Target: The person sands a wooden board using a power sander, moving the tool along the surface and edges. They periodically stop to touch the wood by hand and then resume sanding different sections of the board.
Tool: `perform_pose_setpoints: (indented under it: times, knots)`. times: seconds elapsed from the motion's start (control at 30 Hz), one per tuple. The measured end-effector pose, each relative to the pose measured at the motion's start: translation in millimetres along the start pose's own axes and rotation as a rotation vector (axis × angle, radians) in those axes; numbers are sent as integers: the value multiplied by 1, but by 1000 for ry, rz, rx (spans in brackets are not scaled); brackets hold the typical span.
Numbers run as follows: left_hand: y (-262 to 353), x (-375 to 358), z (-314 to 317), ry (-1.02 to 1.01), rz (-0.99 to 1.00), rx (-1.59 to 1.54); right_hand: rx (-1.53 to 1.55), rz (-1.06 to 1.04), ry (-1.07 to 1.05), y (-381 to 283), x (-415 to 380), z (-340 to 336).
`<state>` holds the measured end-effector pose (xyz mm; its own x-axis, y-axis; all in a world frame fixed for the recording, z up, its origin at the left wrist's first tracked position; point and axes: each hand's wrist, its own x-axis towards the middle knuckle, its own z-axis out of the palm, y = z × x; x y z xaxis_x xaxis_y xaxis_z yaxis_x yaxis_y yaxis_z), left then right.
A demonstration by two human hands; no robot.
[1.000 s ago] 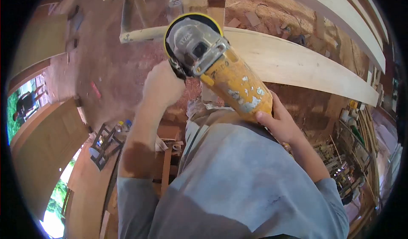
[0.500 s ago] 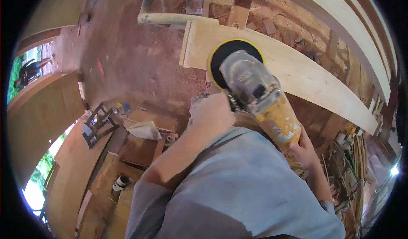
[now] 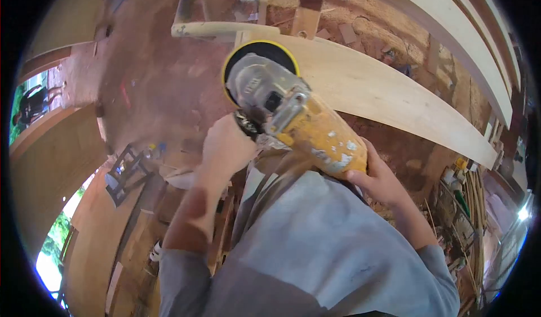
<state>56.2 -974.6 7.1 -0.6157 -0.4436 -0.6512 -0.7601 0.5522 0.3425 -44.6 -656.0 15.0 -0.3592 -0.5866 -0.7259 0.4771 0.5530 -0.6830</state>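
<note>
A yellow and grey angle sander (image 3: 324, 131), its body worn and spotted white, is held in both hands. My left hand (image 3: 228, 147) is wrapped around its side handle, just below the metal head. The rear of the yellow body rests in my right hand (image 3: 378, 173), the thumb on the near side. At the front, the round black disc with a yellow rim (image 3: 290, 55) overlaps the left end of a long pale wooden board (image 3: 389, 94). Whether the disc touches the wood cannot be made out.
Pale planks (image 3: 445, 18) curve along the upper right. A rounded wooden bar (image 3: 220, 28) lies by the board's left end. Large panels (image 3: 53, 165) stand at left, near a small dark frame (image 3: 128, 173). Another person (image 3: 35, 104) is at the far left. Thin sticks (image 3: 478, 227) lean at right.
Both hands have shifted left with the sander, and its disc has moved left and slightly up over the board's left end. My view has shifted slightly.
</note>
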Motion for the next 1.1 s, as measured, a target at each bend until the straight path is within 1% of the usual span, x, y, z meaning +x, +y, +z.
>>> perform_pose_setpoints:
  times: [0.07,0.1,0.13,0.17,0.2,0.23,0.27,0.3,0.33,0.4,0.43,0.5,0.53,0.6,0.63,0.73,0.77,0.8,0.83,0.9,0.97,1.0,1.03,1.07,1.1]
  knots:
    - [-2,3,-9,22,-55,2,-48,7,3,-6,8,2]
    - [-6,4,-11,8,-41,9,-102,12,-8,-8,10,2]
    - [-12,3,-12,9,-37,-57,-88,24,8,-10,10,3]
    - [-12,3,-11,15,-32,-125,-146,36,8,-13,12,2]
    - [-6,5,-8,7,-18,-120,-209,44,6,-15,12,-1]
    - [-2,4,-6,-8,-51,-104,-204,45,17,-12,8,-6]
    - [2,3,-3,-20,-89,-90,-173,49,11,-7,3,-12]
    - [9,-3,5,4,51,-165,-145,51,1,-1,-1,-19]
    - [20,-4,12,7,50,-167,-148,49,-1,5,-7,-27]
    - [45,-9,28,-55,51,-75,39,-2,50,25,-28,-41]
    - [57,-9,37,-53,46,-74,40,-2,44,39,-40,-50]
    - [84,-9,56,-216,130,56,177,-11,127,68,-65,-68]
    - [95,-12,68,-207,129,58,176,-19,123,75,-77,-77]
    - [116,-20,91,-222,158,155,347,67,163,89,-102,-90]
    - [127,-23,96,-215,157,162,351,59,159,99,-112,-95]
    - [161,-25,112,-345,358,92,370,89,205,136,-141,-107]
    - [172,-23,121,-374,410,93,407,87,282,152,-151,-107]
    - [183,-22,134,-352,464,70,441,86,360,168,-160,-110]
    - [195,-21,145,-331,520,47,444,76,364,191,-170,-114]
    - [224,-18,155,-430,631,73,417,24,465,237,-189,-120]
    - [250,-12,172,-454,783,114,478,26,496,266,-206,-121]
    - [263,-9,177,-448,786,119,533,35,518,273,-209,-118]
    - [274,-7,180,-432,835,147,534,27,514,268,-206,-111]
    - [279,-6,181,-415,879,176,642,2,523,262,-204,-101]
    - [277,-5,186,-411,874,179,750,-19,532,256,-200,-94]
